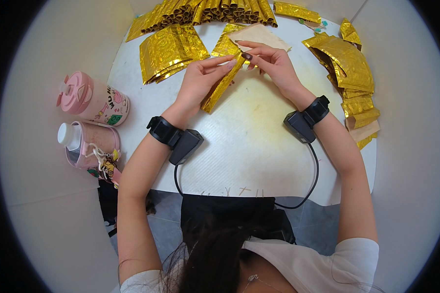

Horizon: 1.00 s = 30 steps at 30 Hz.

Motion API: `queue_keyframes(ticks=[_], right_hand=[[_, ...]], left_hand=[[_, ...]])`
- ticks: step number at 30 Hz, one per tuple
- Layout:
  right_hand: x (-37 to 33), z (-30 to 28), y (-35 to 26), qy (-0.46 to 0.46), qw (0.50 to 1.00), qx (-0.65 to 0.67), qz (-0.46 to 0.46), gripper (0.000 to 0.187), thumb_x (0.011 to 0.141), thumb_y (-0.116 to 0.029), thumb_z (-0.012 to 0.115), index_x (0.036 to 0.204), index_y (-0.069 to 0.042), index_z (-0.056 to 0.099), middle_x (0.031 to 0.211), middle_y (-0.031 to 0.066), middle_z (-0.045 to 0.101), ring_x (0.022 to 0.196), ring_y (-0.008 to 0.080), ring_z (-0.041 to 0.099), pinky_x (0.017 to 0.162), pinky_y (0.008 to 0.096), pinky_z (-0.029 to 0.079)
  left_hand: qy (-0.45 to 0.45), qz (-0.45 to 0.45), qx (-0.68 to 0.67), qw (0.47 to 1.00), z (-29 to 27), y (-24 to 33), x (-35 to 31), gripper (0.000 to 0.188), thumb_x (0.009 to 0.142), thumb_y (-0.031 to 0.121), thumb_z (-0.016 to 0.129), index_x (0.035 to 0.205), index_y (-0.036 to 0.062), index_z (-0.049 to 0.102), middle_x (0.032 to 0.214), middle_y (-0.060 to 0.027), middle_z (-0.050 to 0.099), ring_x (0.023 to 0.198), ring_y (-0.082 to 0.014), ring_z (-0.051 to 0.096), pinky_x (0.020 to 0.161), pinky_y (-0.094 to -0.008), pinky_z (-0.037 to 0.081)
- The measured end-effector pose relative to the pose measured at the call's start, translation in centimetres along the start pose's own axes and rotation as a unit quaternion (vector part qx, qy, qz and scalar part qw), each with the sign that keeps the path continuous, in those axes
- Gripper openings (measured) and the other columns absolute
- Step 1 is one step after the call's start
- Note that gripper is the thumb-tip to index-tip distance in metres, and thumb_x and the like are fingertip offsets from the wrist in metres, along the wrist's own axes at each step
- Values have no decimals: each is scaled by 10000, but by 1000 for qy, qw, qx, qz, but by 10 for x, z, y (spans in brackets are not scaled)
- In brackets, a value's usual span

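Note:
A narrow gold foil paper strip (pixel 216 96), rolled or folded lengthwise, slants over the table between my hands. My left hand (pixel 196 82) grips it along its length, thumb and fingers closed on it. At the strip's far end my right hand (pixel 277 67) pinches the tip between thumb and fingers. Just beyond lie a flat gold foil sheet (pixel 225 43) and a beige paper sheet (pixel 265 36), partly covered by my right fingers. Left of them sits a stack of folded gold foil sheets (pixel 168 51).
Many rolled gold foil tubes (pixel 215 12) are piled along the far edge. A curved stack of gold sheets (pixel 347 63) lies at the right. Two pink cups (pixel 100 101) stand at the left edge. Black wrist devices (pixel 303 122) trail cables over the white table (pixel 249 161).

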State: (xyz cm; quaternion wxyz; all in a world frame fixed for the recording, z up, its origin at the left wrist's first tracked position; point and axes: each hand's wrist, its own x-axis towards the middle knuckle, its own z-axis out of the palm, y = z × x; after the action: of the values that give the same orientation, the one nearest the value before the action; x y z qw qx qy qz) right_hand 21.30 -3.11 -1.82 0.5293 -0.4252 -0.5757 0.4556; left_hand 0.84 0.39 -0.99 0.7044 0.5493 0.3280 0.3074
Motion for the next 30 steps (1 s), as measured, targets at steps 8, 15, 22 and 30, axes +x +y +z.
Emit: queue_keyframes(ticks=[8,15,22,30], right_hand=[[0,-1,5,-3,999,-22,-34,182,869,-83,608,1023,-23,684,1246,74,579,798,93,603,726,228,500],[1,-2,7,-8,999,-38,-36,174,915,-131,557,928,6,663,1266,74,565,740,45,536,701,204,456],[2,-3,14,1,1000,-15,-26,214,933,-164,545,829,5,627,1265,69,563,706,35,506,684,205,444],[2,-3,9,50,998,-20,-16,148,876,-124,615,877,18,657,1197,75,611,716,62,560,665,202,472]], left_hand=[[35,14,39,999,6,-5,2,309,909,194,607,1172,32,619,1008,-13,663,786,-45,598,710,-210,515],[-14,-5,4,1000,3,0,0,371,885,176,639,1223,37,582,1034,-38,664,804,-59,609,736,-212,506],[-23,58,118,991,6,-8,0,421,873,114,644,1273,44,535,1000,-67,677,764,-80,627,731,-218,507],[60,85,95,990,16,-5,-7,312,840,100,687,1076,78,483,980,-99,688,745,-87,648,599,-204,499]])
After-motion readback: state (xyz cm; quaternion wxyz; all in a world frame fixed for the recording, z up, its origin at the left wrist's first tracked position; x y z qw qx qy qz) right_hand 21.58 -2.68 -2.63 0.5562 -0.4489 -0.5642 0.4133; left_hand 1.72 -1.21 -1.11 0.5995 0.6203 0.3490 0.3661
